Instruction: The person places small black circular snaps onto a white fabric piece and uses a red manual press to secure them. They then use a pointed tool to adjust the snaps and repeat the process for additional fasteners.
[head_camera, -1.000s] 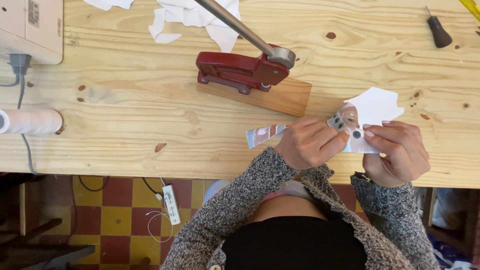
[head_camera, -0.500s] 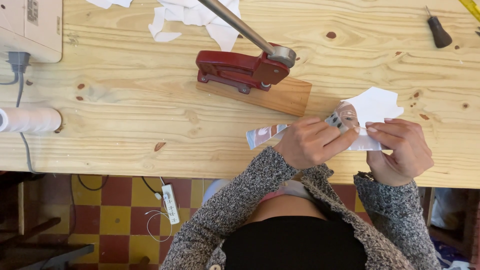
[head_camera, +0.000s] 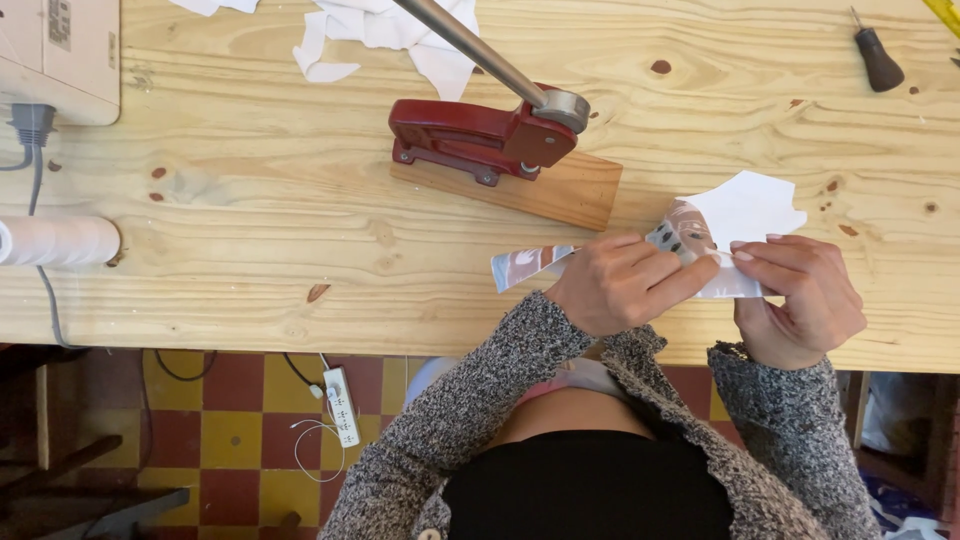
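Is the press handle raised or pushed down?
Raised: the grey handle slopes up and away from the red press, and neither hand touches it.

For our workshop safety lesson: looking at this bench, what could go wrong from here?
1. The fabric piece is pinched by both hands near the table edge; it could slip off.
2. The press lever juts out close by; an elbow might knock it.
3. The awl lies uncovered.

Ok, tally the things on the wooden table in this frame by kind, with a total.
Red lever press on its wooden block: 1
Printed fabric piece, held by left hand and right hand: 1
White scrap heaps: 2
Dark-handled awl: 1
White thread spool: 1
Sewing machine: 1
Total: 7
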